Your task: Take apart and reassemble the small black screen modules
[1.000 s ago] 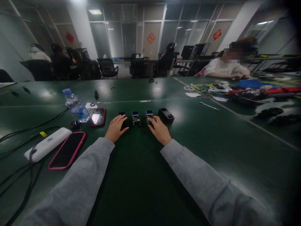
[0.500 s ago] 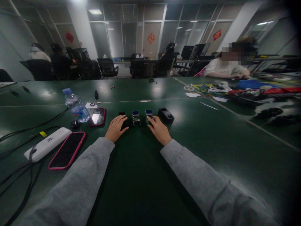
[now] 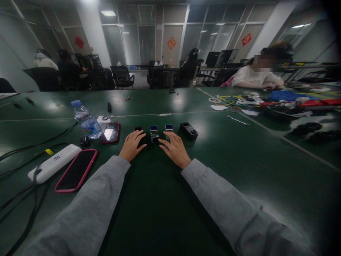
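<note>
Black box [image 3: 188,130] near right hand [image 3: 174,150]

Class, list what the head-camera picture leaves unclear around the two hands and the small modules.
Black block, head view: mostly covered by the left hand; grip unclear.
Right hand and middle module, head view: contact too small to tell.
Right module: lower part behind the right hand.
Far-right clutter: blurred.

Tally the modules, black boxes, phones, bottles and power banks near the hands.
blue-topped modules: 2
black boxes: 2
phones: 2
bottle: 1
power bank: 1
Total: 8
</note>
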Motion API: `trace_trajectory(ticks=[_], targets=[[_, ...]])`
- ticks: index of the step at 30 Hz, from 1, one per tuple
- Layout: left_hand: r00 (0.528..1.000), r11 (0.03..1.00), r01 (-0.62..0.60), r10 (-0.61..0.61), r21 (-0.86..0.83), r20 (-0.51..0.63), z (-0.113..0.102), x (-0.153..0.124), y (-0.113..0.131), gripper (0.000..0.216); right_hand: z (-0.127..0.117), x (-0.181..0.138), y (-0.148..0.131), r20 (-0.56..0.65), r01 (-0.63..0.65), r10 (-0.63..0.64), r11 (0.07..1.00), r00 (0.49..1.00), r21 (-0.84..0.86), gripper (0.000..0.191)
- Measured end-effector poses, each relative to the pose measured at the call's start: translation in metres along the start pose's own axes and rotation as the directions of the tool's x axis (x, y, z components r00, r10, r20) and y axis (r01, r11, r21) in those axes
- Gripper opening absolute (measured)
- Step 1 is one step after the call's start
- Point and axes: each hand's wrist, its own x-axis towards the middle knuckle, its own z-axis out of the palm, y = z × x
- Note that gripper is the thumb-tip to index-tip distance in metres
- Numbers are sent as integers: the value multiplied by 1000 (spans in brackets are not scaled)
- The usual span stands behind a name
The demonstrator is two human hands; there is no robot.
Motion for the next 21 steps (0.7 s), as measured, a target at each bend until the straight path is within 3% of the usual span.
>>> trace_trajectory(ticks=[10,21], targets=[[998,998,-65,65,6,17,-1,-1,3,39,-1,0,-1,44,-16,16,1000,999,-15,35],[999,999,-23,23,-23,22,0,0,1,44,3,0,0,75,-2,5,999,997,-34,35]])
